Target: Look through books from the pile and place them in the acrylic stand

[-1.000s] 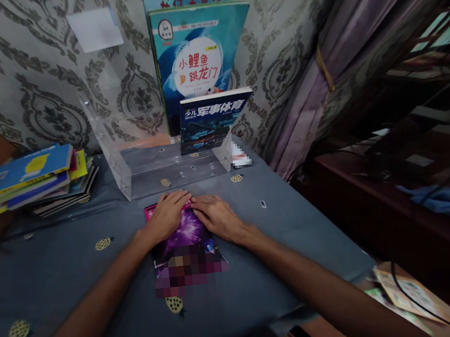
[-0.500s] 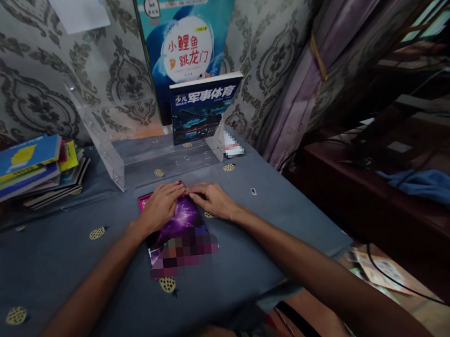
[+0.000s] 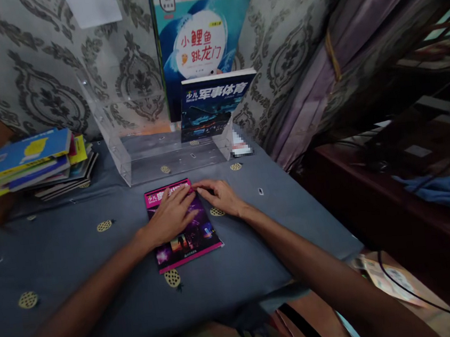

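A book [image 3: 193,252] with a purple and pink cover lies flat on the cloth-covered table, its title strip at the far end. My left hand [image 3: 171,217] rests palm down across its upper half, fingers spread, hiding part of the title. At the book's far right corner, my right hand [image 3: 222,196] has its thumb and fingertips close together on the edge. Just beyond stands a clear acrylic book stand [image 3: 143,158]. A dark blue book [image 3: 217,110] leans upright at its right side, with a taller teal book [image 3: 208,4] behind.
A stack of books [image 3: 35,161] lies at the table's left. The patterned wall [image 3: 135,76] closes off the back, with a purple curtain [image 3: 309,95] to the right. Past the table's right edge are a dark red surface [image 3: 352,192], a blue cloth [image 3: 445,193] and a cable [image 3: 406,289].
My left hand has slid down the cover and its fingers have spread, so more of the title shows. My right hand stays by the corner. The view has shifted slightly left.
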Tool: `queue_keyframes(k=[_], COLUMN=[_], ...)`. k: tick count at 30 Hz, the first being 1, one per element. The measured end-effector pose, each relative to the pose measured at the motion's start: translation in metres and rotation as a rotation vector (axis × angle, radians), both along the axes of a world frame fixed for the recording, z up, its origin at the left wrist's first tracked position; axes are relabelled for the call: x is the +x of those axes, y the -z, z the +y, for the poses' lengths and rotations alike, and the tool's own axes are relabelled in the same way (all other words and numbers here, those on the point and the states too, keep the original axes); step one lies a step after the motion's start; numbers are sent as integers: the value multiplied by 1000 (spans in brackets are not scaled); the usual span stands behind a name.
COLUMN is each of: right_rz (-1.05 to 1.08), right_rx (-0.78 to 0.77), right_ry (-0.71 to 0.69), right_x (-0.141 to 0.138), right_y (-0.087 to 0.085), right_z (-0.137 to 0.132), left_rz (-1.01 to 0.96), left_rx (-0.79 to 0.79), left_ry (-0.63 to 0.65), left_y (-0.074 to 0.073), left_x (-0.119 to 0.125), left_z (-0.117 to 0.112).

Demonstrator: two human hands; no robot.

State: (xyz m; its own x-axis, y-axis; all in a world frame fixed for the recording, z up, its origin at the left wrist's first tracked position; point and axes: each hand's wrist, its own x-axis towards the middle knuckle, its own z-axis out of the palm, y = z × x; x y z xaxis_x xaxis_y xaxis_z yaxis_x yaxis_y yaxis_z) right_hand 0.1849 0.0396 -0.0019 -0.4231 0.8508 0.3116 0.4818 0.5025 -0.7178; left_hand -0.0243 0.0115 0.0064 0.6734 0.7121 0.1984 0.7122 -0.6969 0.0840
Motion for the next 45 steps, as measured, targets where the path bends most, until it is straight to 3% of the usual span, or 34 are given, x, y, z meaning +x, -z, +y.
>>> queue_keyframes(k=[5,14,22,26,30,34,39,45], right_rz=[-4,4,-65,-87,-124,-152,-124,12], right_rx=[39,84,85,116,147,172,191,57], right_ry=[-55,-165,-168,-162,-149,-156,-165,-161], right_x=[0,-5,-5,-6,-7,-6,0,14], right_y=[3,6,4,7,9,10,4,-5], right_z=[0,-2,-4,-5,-7,-10,-31,-73], left_rz=[47,28,-87,-101,-69,-64,-46,-68], left_rx=[21,38,73,61,22,-46,10,119], left_ry=[16,40,170,159,132,200,234,210], left_y=[0,2,2,-2,-10,-15,-11,-4], left_x=[0,-23,-18,-15,-10,-9,-11,-9], left_z=[-17,9,1,-1,-14,-40,-64,-65])
